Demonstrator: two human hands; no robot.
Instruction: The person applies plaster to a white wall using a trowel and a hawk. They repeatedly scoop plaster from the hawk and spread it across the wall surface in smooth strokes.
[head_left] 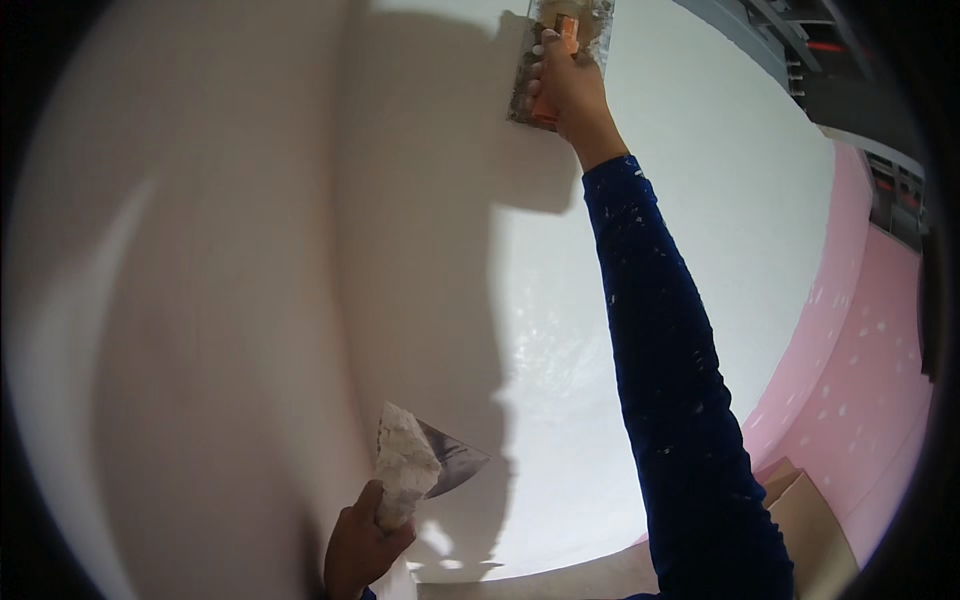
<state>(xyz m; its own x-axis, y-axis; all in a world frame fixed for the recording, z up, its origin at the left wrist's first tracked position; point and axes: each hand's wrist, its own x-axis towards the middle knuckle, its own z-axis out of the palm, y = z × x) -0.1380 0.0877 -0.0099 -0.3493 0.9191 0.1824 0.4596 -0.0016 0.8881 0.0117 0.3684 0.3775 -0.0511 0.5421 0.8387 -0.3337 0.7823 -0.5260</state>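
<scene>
High at the top centre, my right hand (570, 90) grips the orange handle of a rectangular steel trowel (598, 30), its face smeared with plaster and held against the white wall (700, 250). My dark blue, paint-flecked sleeve runs down to the lower right. Low at the centre left, my left hand (362, 540) is closed around a broad putty knife (455, 465) heaped with off-white paste (405, 450). The knife is in front of the shadowed part of the wall; whether it touches the wall I cannot tell.
A shadowed wall (180, 300) meets the white one at a corner on my left. Pink boards (870, 350) with white dots stand at the right, below dark metal framework (820, 60) at the top right. A cardboard box (810, 530) sits at the lower right, and a floor strip (530, 580) shows below.
</scene>
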